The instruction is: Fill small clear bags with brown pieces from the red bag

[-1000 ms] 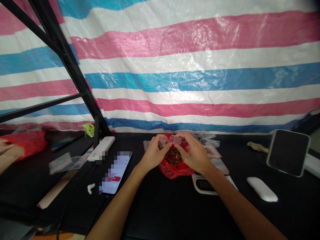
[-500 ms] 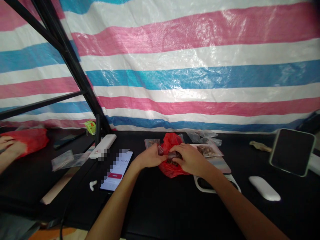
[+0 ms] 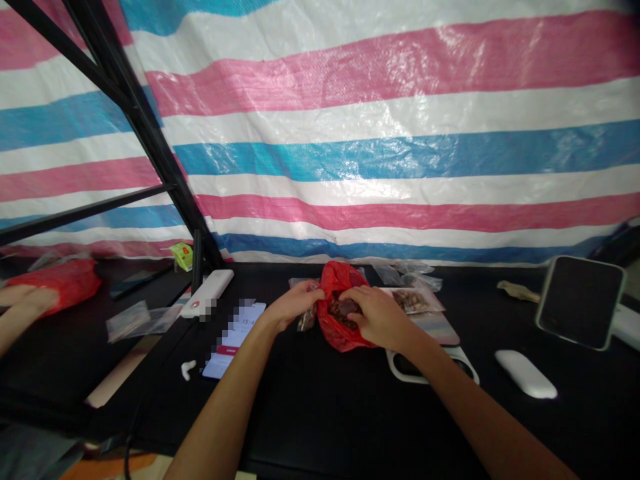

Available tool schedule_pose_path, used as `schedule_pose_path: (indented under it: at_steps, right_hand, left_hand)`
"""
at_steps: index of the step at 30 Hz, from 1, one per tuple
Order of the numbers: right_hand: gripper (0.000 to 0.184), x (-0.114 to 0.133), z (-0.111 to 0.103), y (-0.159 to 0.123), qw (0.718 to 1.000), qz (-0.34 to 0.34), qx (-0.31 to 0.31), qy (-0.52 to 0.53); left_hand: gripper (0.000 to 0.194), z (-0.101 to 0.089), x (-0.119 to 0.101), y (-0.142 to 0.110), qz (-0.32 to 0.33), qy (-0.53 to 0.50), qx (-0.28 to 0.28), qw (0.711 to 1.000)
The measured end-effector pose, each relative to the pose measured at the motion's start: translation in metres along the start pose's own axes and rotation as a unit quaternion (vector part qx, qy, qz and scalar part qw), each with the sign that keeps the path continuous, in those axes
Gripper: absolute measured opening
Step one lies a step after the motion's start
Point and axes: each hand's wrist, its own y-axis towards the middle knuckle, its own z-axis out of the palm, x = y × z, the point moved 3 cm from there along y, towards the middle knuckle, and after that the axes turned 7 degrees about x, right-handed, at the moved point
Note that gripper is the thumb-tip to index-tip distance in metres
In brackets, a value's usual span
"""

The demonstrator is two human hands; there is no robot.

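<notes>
Two hands meet at a red bag (image 3: 341,330) of dark pieces (image 3: 344,309). The left hand (image 3: 293,308) pinches a small clear packet (image 3: 307,319) against the bag's left side, its fingers (image 3: 314,289) together; the right hand (image 3: 381,321) curls over the bag's mouth, though whether it clamps is unclear. A phone (image 3: 233,341) lies nearby on the black worktop (image 3: 320,407).

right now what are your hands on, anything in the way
Left hand pinching small clear plastic packet. Right hand on open red plastic bag of dark brown pieces. Clear packet of light brown pieces beside right hand.
</notes>
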Motion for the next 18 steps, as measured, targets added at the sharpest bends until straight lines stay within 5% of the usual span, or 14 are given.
schedule_pose_path:
  at_steps: [8,14,18]
  right_hand:
    - [0.023,-0.0012,-0.0032,0.0009,0.998,0.064,-0.012,-0.019]
    - [0.024,-0.0008,-0.0001,0.0014,0.999,0.045,0.004,-0.008]
    - [0.023,-0.0014,-0.0013,0.0016,0.998,0.055,-0.007,-0.001]
  left_hand:
    - [0.022,-0.0007,-0.0007,0.0001,0.012,-0.038,0.015,0.999]
    - [0.034,-0.0011,-0.0016,-0.0015,0.005,-0.052,0.026,0.998]
    - [0.041,-0.0089,0.0017,0.0017,0.036,0.026,-0.038,0.998]
